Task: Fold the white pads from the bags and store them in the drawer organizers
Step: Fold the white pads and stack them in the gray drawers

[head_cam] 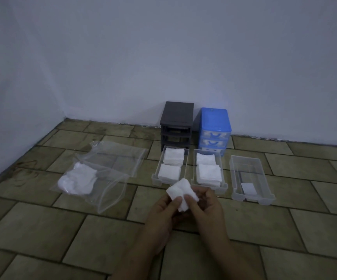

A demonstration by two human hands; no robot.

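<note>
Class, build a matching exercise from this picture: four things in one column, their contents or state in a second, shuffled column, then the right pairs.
Things:
1. right clear drawer
2. blue organizer
3. plastic bag
4. both hands

States:
A. holds unfolded white pads
B. grip one white pad
C. nearly bare, one small white piece
D. drawers closed

Pairs: 1-C, 2-D, 3-A, 4-B

Bare tile floor ahead of my hands, passable. Left: two clear bags lying flat. Ahead: three clear drawers side by side, narrow gaps between. Behind: grey organizer, blue organizer against wall.
</note>
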